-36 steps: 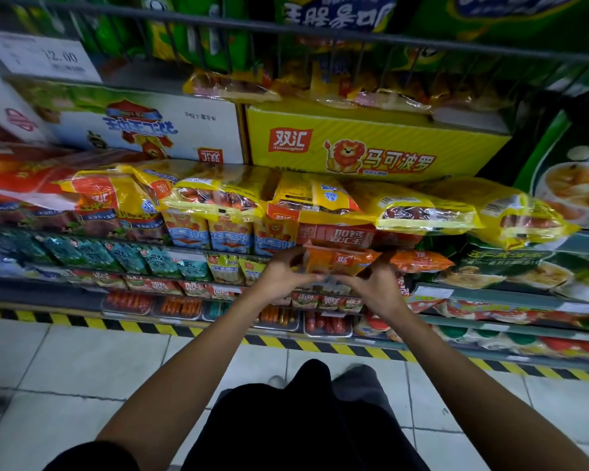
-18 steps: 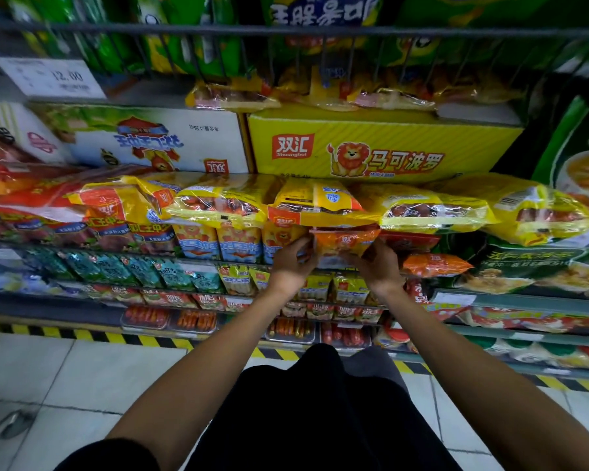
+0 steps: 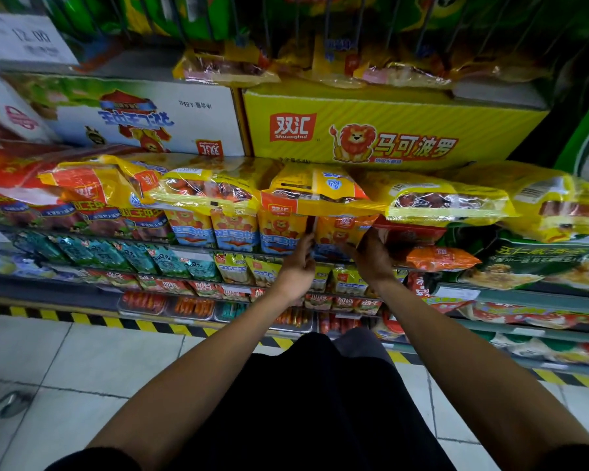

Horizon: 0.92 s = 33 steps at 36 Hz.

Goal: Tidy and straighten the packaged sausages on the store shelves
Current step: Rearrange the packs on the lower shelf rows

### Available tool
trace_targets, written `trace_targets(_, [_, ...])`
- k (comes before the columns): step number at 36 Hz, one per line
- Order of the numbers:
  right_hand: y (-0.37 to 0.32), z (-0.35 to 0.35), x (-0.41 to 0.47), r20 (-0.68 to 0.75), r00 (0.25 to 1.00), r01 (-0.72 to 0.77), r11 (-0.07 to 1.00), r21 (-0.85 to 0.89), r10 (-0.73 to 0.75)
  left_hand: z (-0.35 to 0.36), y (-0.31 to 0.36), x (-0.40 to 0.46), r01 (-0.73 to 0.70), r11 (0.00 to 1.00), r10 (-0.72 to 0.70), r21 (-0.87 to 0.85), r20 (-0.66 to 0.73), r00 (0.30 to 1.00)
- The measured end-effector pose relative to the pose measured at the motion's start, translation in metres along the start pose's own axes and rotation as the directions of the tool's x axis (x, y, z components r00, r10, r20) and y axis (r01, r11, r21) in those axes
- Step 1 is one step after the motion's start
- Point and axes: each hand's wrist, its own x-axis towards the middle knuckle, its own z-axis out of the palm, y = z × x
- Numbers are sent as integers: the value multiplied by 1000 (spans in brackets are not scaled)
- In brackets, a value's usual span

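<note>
The left hand (image 3: 298,266) and right hand (image 3: 371,254) have lifted the shiny orange lion sausage pack (image 3: 342,232) up under the big yellow cardboard box (image 3: 388,130). Both hands grip it. It's nearly back in its row.

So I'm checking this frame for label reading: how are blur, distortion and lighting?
Head view: the price tag at top left is motion-blurred; the yellow carton print is sharp; wide-angle bending curves the shelf edges; lighting is dim, with glare on the yellow sausage bags.
</note>
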Motion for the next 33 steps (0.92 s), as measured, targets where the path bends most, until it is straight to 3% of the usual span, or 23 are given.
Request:
trace_targets(9, [20, 26, -5, -111, 986, -117, 991, 71, 124, -2, 4, 5, 61, 994, -68, 91, 74, 995])
trace_targets(15, [15, 25, -3, -102, 992, -65, 997, 45, 70, 8, 13, 3, 54, 998, -54, -21, -12, 998])
trace_targets(20, [13, 25, 1, -144, 989, 7, 991, -132, -26, 12, 6, 3, 76, 985, -84, -153, -49, 995])
trace_targets(23, [16, 25, 2, -120, 992, 14, 990, -144, -31, 6, 0, 3, 102, 986, -106, -130, -24, 994])
trace_targets(28, [16, 17, 1, -53, 998, 40, 997, -61, -44, -3, 9, -4, 110, 991, -105, -78, 67, 992])
trace_targets(33, [7, 22, -10, -190, 981, -15, 999, 34, 22, -5, 5, -5, 97, 992, -91, -83, 65, 994])
